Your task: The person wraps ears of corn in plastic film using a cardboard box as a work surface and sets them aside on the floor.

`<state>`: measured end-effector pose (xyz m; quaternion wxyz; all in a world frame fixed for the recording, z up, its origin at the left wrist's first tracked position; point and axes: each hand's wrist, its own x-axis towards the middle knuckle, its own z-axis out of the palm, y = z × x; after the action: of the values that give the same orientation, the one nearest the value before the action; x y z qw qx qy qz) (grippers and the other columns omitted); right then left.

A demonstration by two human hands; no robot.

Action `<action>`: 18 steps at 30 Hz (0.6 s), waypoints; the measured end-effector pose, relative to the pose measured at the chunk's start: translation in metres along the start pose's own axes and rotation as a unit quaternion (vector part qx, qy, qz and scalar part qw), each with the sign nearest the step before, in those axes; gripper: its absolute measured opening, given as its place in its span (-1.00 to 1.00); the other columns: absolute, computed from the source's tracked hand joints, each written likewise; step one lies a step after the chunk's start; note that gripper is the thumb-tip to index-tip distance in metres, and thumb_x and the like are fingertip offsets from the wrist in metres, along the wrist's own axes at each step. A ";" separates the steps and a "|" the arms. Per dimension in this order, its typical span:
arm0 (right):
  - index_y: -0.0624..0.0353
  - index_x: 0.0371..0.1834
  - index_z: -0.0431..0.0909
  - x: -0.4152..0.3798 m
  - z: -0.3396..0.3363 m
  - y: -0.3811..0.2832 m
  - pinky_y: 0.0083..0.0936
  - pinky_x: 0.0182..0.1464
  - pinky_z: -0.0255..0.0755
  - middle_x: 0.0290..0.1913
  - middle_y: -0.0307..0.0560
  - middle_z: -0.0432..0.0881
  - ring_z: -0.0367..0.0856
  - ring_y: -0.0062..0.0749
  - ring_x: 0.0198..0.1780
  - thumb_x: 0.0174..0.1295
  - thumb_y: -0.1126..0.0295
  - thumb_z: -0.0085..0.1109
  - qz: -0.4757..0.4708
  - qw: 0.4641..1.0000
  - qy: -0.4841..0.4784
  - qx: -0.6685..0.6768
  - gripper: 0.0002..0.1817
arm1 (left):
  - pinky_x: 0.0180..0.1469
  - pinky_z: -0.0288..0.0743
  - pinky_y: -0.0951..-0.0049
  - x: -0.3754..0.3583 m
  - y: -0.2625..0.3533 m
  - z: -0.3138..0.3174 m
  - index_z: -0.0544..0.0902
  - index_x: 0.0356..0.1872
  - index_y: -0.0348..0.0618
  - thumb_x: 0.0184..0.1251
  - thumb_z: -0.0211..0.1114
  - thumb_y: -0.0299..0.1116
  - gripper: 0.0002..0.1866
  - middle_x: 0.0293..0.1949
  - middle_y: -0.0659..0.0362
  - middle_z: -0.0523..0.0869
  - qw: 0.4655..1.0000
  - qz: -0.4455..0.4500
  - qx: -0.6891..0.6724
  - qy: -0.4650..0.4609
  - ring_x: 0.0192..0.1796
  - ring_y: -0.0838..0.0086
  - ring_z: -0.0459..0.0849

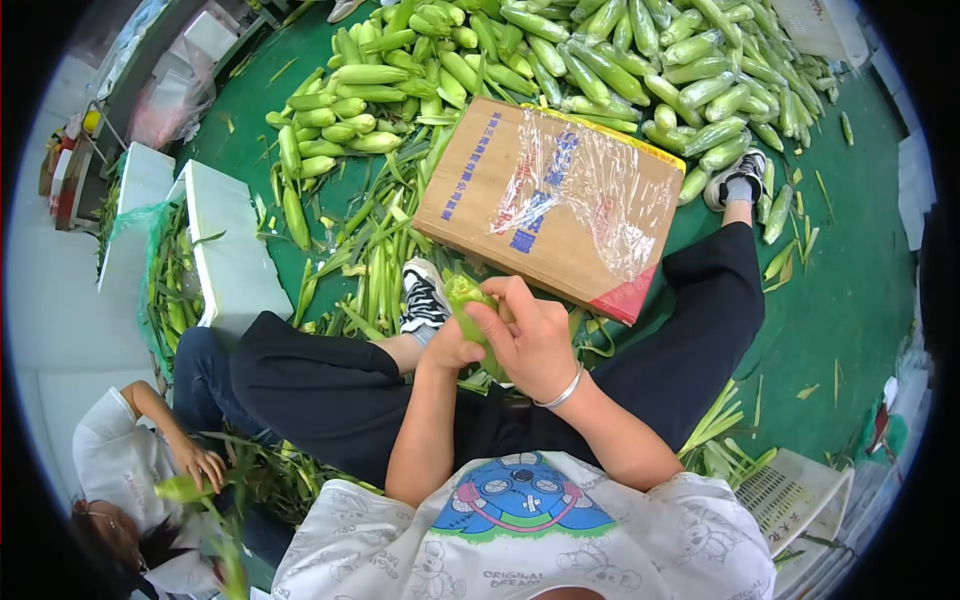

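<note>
An ear of corn (466, 300) in its green husk is held in front of my body, its cut end pointing away from me. My left hand (450, 347) is closed around its lower left side, with part of the fingers hidden behind the husk. From the right, my right hand (532, 335) grips the same ear, thumb pressed on the husk near the top and fingers curled over it. Just beyond my hands lies a cardboard box (465, 190) with plastic film (610, 200) spread over its top.
Husked-green corn (370, 75) is heaped behind the box, with film-wrapped corn (700, 90) to the right. Loose stalks and leaves (375, 270) litter the green floor (810, 330). A white foam box (235, 250) stands left. A co-worker's hand (200, 465) holds corn at lower left. A plastic basket (800, 500) sits lower right.
</note>
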<state>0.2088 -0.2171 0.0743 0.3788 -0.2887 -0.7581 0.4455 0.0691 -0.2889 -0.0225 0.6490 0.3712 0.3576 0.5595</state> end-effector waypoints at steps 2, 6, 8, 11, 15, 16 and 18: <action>0.25 -0.23 0.52 0.001 0.000 0.002 -0.58 -0.52 0.32 -0.53 -0.10 0.54 0.49 -0.51 -0.59 0.36 0.36 0.18 0.031 0.998 0.001 0.056 -0.84 | 0.34 0.34 0.24 0.002 -0.001 0.003 0.28 0.37 -0.27 -0.19 0.58 0.29 0.16 0.25 0.08 0.47 0.997 0.002 -0.076 -0.018 0.30 0.34 0.46; 0.22 -0.27 0.52 0.004 0.011 0.024 -0.73 -0.43 0.26 -0.49 -0.40 0.47 0.36 -0.75 -0.48 0.45 0.30 0.10 0.151 0.958 0.041 0.242 -0.79 | 0.26 0.43 0.31 0.005 -0.005 0.010 0.31 0.34 -0.23 -0.28 0.60 0.30 0.18 0.19 0.13 0.54 0.992 0.008 -0.094 0.084 0.24 0.35 0.53; 0.25 -0.34 0.52 0.010 0.011 0.022 -0.68 -0.40 0.27 -0.55 -0.31 0.47 0.30 -0.79 -0.44 0.43 0.25 0.12 0.173 0.948 0.061 0.261 -0.72 | 0.31 0.39 0.26 0.012 -0.007 0.012 0.27 0.37 -0.25 -0.21 0.58 0.29 0.17 0.27 0.09 0.47 0.985 0.045 -0.097 0.137 0.29 0.33 0.48; 0.24 -0.35 0.51 0.015 0.012 0.019 -0.70 -0.38 0.24 -0.51 -0.39 0.45 0.28 -0.79 -0.42 0.44 0.26 0.11 0.231 0.921 0.067 0.305 -0.72 | 0.20 0.51 0.32 0.016 -0.016 0.012 0.34 0.33 -0.24 -0.16 0.52 0.32 0.10 0.20 0.09 0.54 0.970 0.105 -0.130 0.177 0.17 0.36 0.59; 0.23 -0.36 0.52 0.017 0.018 0.017 -0.72 -0.36 0.21 -0.48 -0.42 0.44 0.27 -0.80 -0.39 0.45 0.25 0.10 0.263 0.893 0.089 0.353 -0.71 | 0.12 0.58 0.35 0.015 -0.015 0.004 0.39 0.28 -0.28 0.04 0.39 0.33 -0.03 0.11 0.06 0.61 0.962 0.116 -0.163 0.187 0.06 0.36 0.67; 0.23 -0.35 0.53 0.019 0.019 0.017 -0.73 -0.34 0.22 -0.46 -0.41 0.46 0.29 -0.81 -0.38 0.45 0.25 0.10 0.271 0.891 0.089 0.353 -0.72 | 0.12 0.58 0.35 0.016 -0.013 0.005 0.39 0.28 -0.28 0.04 0.39 0.33 -0.03 0.11 0.06 0.61 0.962 0.117 -0.162 0.188 0.06 0.36 0.67; 0.24 -0.31 0.56 0.024 0.020 0.020 -0.71 -0.37 0.23 -0.48 -0.41 0.47 0.29 -0.82 -0.40 0.44 0.25 0.11 0.259 0.901 0.086 0.339 -0.73 | 0.19 0.54 0.31 0.018 -0.007 0.006 0.36 0.30 -0.30 0.12 0.31 0.33 -0.05 0.16 0.02 0.58 0.965 0.115 -0.150 0.183 0.13 0.33 0.63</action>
<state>0.1812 -0.1992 0.0581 0.3887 -0.3661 -0.4246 0.7312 0.0798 -0.2724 -0.0265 0.5516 0.1991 0.3370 0.7366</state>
